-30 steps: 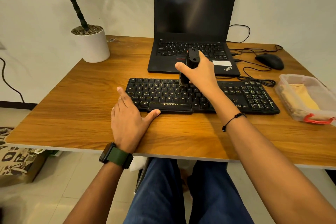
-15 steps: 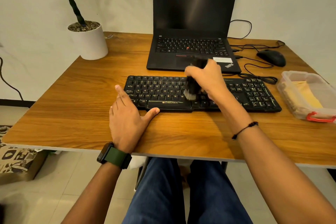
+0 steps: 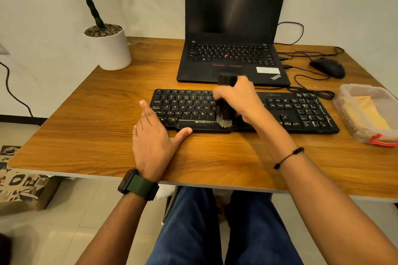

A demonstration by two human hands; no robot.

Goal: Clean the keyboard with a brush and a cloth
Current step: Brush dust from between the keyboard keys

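One keyboard (image 3: 301, 112), black and full-sized, is laid across the middle of the table (image 3: 90, 135), its long side parallel to the near edge. A brush (image 3: 225, 114) is held upright over its centre by the right hand (image 3: 241, 99); the bristles are pressed against the lowest key rows just right of the printed brand name, and the dark handle top is seen above the knuckles. The right grip is closed fully round the handle. The left hand (image 3: 153, 137) is laid flat on the table at the keyboard's near left corner, fingers spread and nothing held; the thumb tip is set against the front edge and the forefinger alongside the left end. A yellow cloth (image 3: 366, 112) is kept folded inside a clear box (image 3: 346, 114) with a red clip, just beyond the keyboard's right end. Behind the keyboard an open laptop (image 3: 234, 17) with a dark screen is placed, a mouse (image 3: 327, 68) and cables to its right, a potted plant (image 3: 107, 47) at the far left corner.
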